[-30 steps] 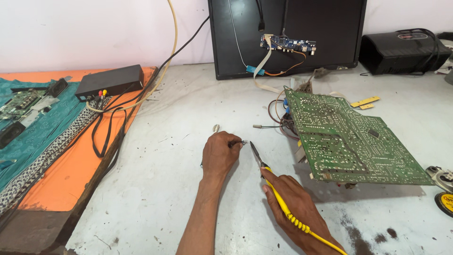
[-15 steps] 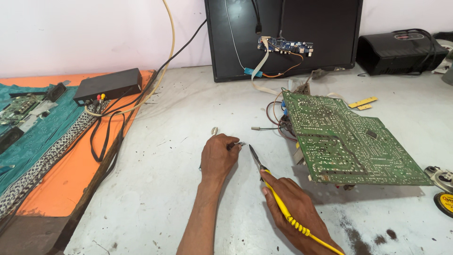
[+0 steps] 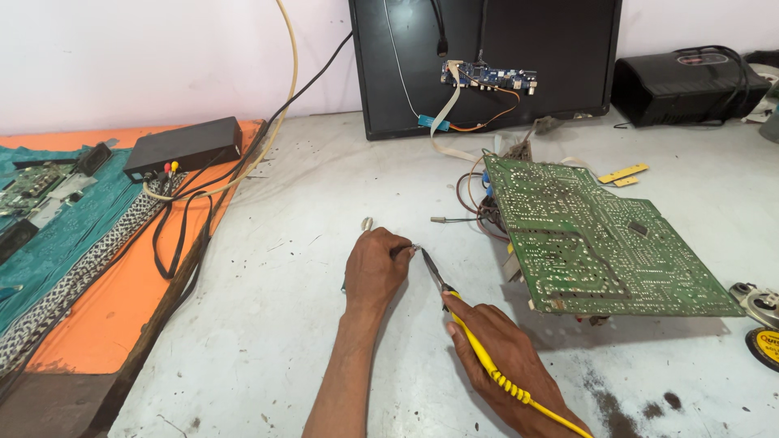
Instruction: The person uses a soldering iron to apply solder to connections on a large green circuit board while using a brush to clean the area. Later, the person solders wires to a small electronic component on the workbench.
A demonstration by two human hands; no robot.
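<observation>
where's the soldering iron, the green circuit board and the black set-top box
soldering iron [image 3: 471,337], head view, yellow handle
green circuit board [image 3: 592,239], head view, middle of solder side
black set-top box [image 3: 185,144], head view, top face

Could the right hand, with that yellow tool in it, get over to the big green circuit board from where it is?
Probably yes. The right hand lies on the grey table just beside the large green circuit board, with nothing between them. It is full, though: it holds the yellow-handled soldering iron.

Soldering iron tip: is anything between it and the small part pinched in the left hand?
Nothing visible. The soldering iron in the right hand points its tip straight at the small part the left hand pinches; only bare table lies below.
</observation>
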